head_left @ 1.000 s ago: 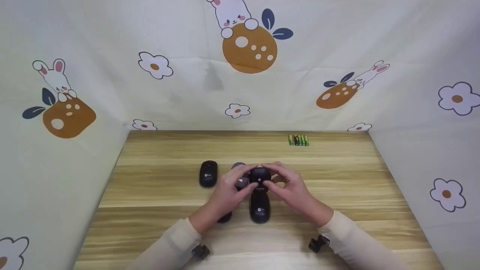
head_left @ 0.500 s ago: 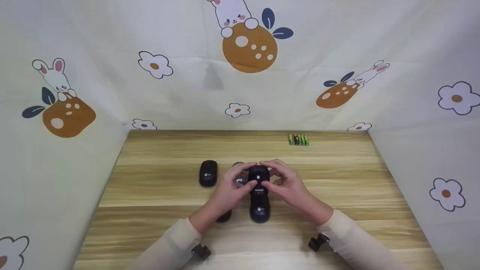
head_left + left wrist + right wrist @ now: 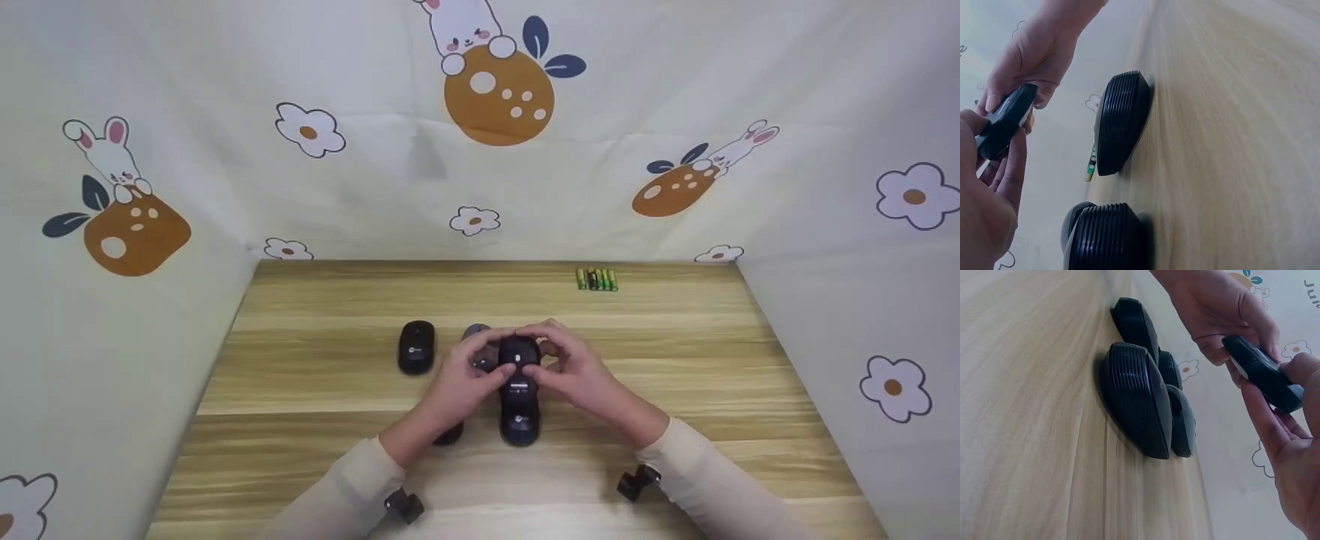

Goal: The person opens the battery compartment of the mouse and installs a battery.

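Note:
Both hands hold one black computer mouse (image 3: pixel 517 352) above the table, seen from the side in the left wrist view (mouse (image 3: pixel 1008 118)) and the right wrist view (mouse (image 3: pixel 1261 374)). My left hand (image 3: pixel 461 371) grips its left side, thumb near the middle and fingers at the far end. On the other side my right hand (image 3: pixel 577 367) grips it the same way, its thumb close to the left one. A pale patch shows on the mouse's edge in both wrist views. Directly nearer, another black mouse (image 3: pixel 520 421) rests on the table, overlapped by the held one.
A black mouse (image 3: pixel 417 347) lies to the left. Behind the left hand is a greyish mouse (image 3: pixel 476 329), mostly hidden; another dark mouse (image 3: pixel 448 433) shows partly under the left wrist. Several green batteries (image 3: pixel 597 280) stand in a row near the wooden table's (image 3: pixel 337 292) back edge.
The held mouse has tilted, so more of its length now shows toward the head camera, its near end reaching over the mouse below. Both hands have stayed almost in place.

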Demonstrator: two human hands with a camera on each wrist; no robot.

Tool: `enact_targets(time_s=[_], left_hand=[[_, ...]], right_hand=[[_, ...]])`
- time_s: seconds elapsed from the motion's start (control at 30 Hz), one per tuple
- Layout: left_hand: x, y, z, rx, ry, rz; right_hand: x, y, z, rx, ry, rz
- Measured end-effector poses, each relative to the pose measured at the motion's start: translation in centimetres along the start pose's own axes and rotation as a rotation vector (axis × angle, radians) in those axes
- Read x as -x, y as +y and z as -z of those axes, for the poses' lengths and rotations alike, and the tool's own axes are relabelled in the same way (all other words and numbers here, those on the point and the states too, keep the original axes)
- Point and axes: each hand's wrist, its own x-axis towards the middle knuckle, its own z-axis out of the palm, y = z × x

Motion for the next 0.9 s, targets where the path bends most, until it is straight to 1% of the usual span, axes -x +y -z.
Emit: enact_targets(time_s=[0.3, 0.57, 0.63, 0.7, 0.8, 0.9], left_hand=[[-0.13, -0.09, -0.18, 0.035, -0.014, 0.029], [-0.14, -0.07, -0.23, -0.017, -0.03, 0.042], [-0.18, -0.08, -0.22, -0.021, -0.029, 0.046], [-0.27, -0.13, -0.24, -0.024, -0.022, 0.042], [-0.46, -0.25, -0.28, -0.023, -0.008, 0.033], [-0.6, -0.4, -0.38, -0.024, -0.001, 0.027]], right_hand=[[0.09, -0.01, -0.04, -0.023, 0.018, -0.04], [0.2, -0.05, 0.3, -0.026, 0.026, -0.093], [0.13, -0.04, 0.38, 0.004, 0.04, -0.068], [-0.01, 0.03, 0.43, 0.045, 0.059, -0.019], [-0.29, 0.16, 0.49, 0.136, 0.102, 0.103], [-0.39, 0.24, 0.49, 0.207, 0.158, 0.197]])
